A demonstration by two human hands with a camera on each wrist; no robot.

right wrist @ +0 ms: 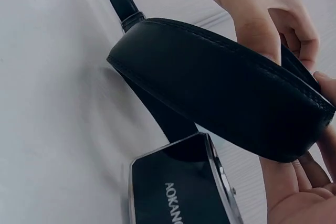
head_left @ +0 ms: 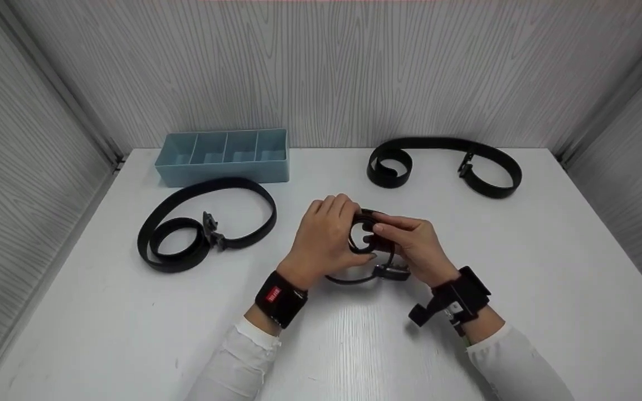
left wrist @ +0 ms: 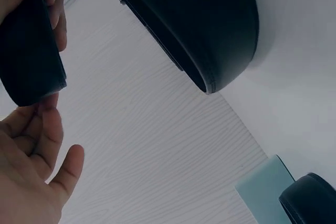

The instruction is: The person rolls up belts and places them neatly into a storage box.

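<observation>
Held belt: a black belt [right wrist: 210,85] is sitting wound into a small ring between the two hands, to the right of the left hand and to the left of the right; both are touching it.
Ring's opening: it is facing up toward the person's head, and the band is standing on edge around it.
Left hand: this hand [head_left: 321,239] is gripping the ring, fingers bending over its left side and thumb lying below, so its grasp is narrow.
Right hand: this hand [head_left: 413,242] is pinching the band at the ring's right side between thumb and fingers, also narrow.
Loose run: the unwound part is curving below the ring, running roughly left to right toward the metal buckle [head_left: 392,272].
Nearer hand: the buckle is lying closer to the right hand; whether it is resting on the worktop [head_left: 131,334] or hanging, I can't tell.
Left-side belt: another belt [head_left: 173,266], partly coiled, is lying well left of the hands, near the blue divided box [head_left: 223,172].
Far-right belt: a third belt [head_left: 438,143] is lying beyond the right hand, coiled at one end.
Room: pale wood-grain panels [head_left: 326,72] are enclosing the white worktop at the back and both sides.
</observation>
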